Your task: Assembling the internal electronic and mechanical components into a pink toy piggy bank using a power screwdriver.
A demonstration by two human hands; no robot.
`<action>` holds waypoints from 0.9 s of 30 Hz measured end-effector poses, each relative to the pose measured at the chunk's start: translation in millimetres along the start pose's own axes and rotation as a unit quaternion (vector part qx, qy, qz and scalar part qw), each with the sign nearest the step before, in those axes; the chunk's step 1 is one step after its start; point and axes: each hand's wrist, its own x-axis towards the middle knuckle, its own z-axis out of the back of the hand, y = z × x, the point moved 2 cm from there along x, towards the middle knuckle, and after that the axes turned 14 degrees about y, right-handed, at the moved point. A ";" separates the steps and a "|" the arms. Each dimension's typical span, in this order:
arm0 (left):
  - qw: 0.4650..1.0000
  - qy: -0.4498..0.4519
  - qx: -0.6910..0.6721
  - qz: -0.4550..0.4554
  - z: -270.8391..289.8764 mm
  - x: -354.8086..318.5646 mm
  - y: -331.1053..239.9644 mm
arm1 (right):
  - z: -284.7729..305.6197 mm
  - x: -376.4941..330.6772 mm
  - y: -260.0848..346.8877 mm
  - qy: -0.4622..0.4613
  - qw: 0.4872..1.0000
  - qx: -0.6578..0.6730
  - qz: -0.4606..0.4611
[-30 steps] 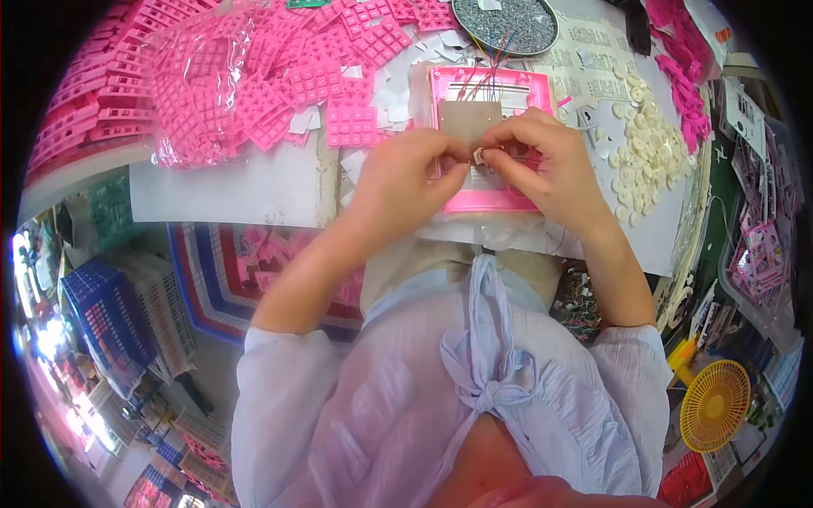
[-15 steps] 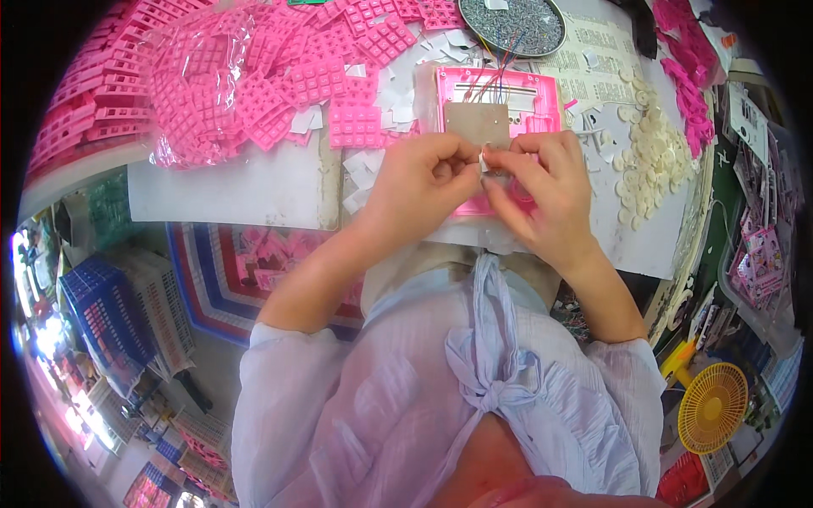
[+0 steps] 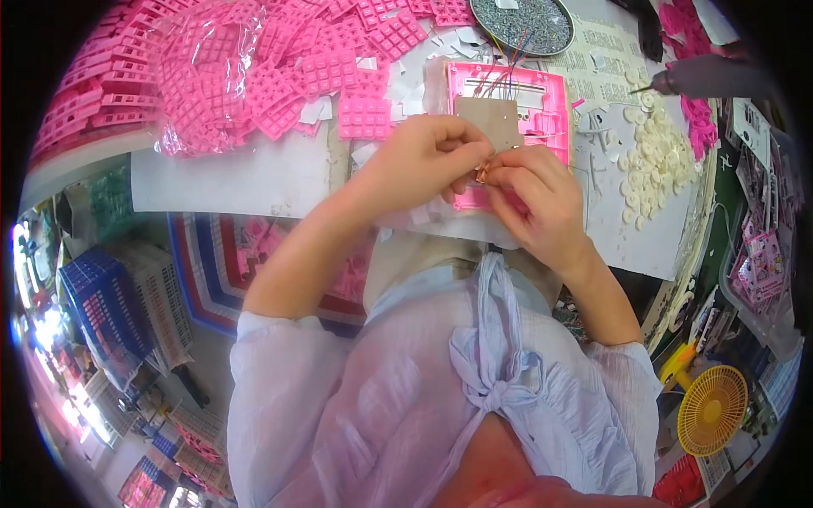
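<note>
My left hand [image 3: 428,161] and my right hand [image 3: 542,190] meet over the near part of a pink plastic casing [image 3: 555,110]. Between their pinched fingertips is a small, shiny copper-coloured part [image 3: 482,173]; its exact kind is too small to tell. Both hands are closed, thumbs against fingers. Just beyond them, a flat brown board [image 3: 491,118] lies over the casing. Thin coloured wires [image 3: 508,72] rise from behind the board toward the far side. My fingers hide the casing's near middle.
Pink keypad-like pieces [image 3: 296,72] heap at the far left, partly in clear plastic. A round tray of screws [image 3: 525,42] stands beyond the casing. White discs [image 3: 656,169] lie to the right, below a dark electric screwdriver [image 3: 711,78]. A yellow fan [image 3: 713,411] is at lower right.
The white scrap seen between my fingertips no longer shows; the copper-coloured part shows there instead. My left hand is turned more over the casing. The electric screwdriver has come into view at the right.
</note>
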 end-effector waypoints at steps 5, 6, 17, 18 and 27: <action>0.968 0.030 0.232 -0.094 8.0 2.5 -7.6 | 1.9 -1.0 -1.3 0.018 0.998 -0.053 0.017; 0.949 0.018 0.288 -0.126 6.0 2.4 -7.3 | 1.8 -2.5 -1.7 0.018 0.997 -0.072 0.015; 0.837 -0.082 0.469 -0.268 -5.9 1.8 14.4 | -7.9 -1.4 -4.5 0.105 0.986 -0.127 -0.005; 0.837 -0.080 0.472 -0.266 -6.3 1.7 14.2 | -7.9 -0.1 -4.4 0.106 0.987 -0.122 -0.004; 0.859 -0.073 0.444 -0.244 -7.1 2.0 14.1 | 0.9 -9.2 -2.2 0.196 0.970 -0.143 0.004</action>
